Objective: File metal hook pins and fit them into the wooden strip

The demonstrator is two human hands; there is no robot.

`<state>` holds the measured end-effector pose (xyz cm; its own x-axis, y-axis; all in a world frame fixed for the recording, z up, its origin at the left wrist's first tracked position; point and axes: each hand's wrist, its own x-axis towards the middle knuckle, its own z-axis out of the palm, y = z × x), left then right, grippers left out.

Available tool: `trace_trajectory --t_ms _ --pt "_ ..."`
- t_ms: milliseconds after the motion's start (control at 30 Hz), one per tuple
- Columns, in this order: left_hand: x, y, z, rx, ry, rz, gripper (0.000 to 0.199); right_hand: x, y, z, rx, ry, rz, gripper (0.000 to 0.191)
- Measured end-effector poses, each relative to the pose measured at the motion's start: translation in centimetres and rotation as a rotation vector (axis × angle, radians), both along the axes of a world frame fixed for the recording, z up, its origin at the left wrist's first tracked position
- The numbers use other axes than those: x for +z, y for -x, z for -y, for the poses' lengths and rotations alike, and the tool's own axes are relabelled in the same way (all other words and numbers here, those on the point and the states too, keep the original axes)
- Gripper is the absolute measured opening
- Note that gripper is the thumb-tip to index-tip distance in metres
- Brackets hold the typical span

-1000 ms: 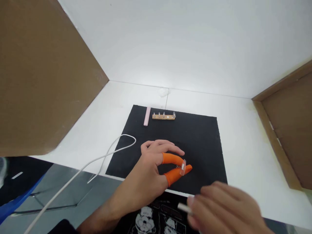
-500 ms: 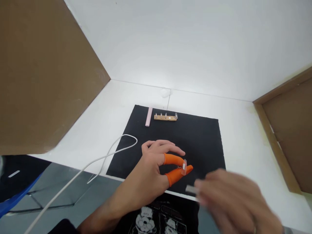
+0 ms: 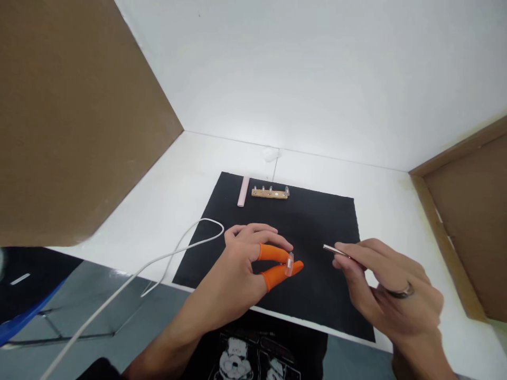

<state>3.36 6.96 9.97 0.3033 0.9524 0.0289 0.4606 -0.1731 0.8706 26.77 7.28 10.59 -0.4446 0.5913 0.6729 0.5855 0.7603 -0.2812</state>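
Observation:
My left hand (image 3: 247,264) is over the black mat (image 3: 325,295). Orange finger cots cover its thumb and index finger, which pinch a small clear curved piece like a false nail tip (image 3: 290,264); a pale patch shows on it. To the right, my right hand (image 3: 390,285), with a ring on one finger, grips a slim silvery metal tool (image 3: 332,249) between thumb and fingers. The tool's flat end points left toward the clear piece, apart from it. Its exact kind I cannot make out.
Farther back on the mat lie a pink bar (image 3: 243,191) and a wooden strip (image 3: 273,195) bearing several small clear pieces. A white cable (image 3: 158,257) loops onto the mat's left edge. Brown panels (image 3: 79,121) stand left and right, with a white wall (image 3: 301,79) behind.
My right hand has moved up and to the right, bringing the metal tool above the mat and into sharper view. My left hand, still pinching the clear piece, has shifted slightly left.

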Motion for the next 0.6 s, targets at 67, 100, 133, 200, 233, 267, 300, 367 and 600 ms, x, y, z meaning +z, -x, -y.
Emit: trace_trajectory --t_ms 67,100,133,200,233,267,300,367,600 --pt "0.1 0.1 0.0 0.010 -0.009 -0.002 0.008 0.1 0.6 0.6 0.060 0.021 0.024 0.012" --pt "0.1 0.1 0.0 0.015 -0.012 -0.005 0.009 0.2 1.0 1.0 0.107 0.042 0.058 0.006" --pt "0.2 0.1 -0.1 0.020 -0.013 -0.006 0.009 0.3 1.4 1.5 0.143 0.062 0.089 0.007" --pt "0.2 0.1 -0.1 0.027 -0.014 -0.005 0.009 0.3 1.6 1.7 0.162 0.073 0.099 0.012" --pt "0.2 0.1 -0.1 0.029 -0.014 -0.002 0.009 0.2 1.4 1.4 0.138 0.075 0.046 0.013" --pt "0.2 0.0 0.0 0.030 -0.015 0.001 0.008 0.0 1.0 1.0 0.113 0.049 -0.009 0.011" --pt "0.2 -0.1 0.0 0.028 -0.014 0.005 0.008 -0.2 0.6 0.5 0.084 0.042 -0.051 0.012" --pt "0.1 -0.1 0.1 0.022 -0.008 0.009 0.007 -0.5 0.2 -0.1 0.050 0.030 -0.127 0.024" --pt "-0.1 -0.4 0.2 -0.008 -0.006 0.023 0.009 -0.1 1.1 1.2 0.196 0.115 0.017 0.010"
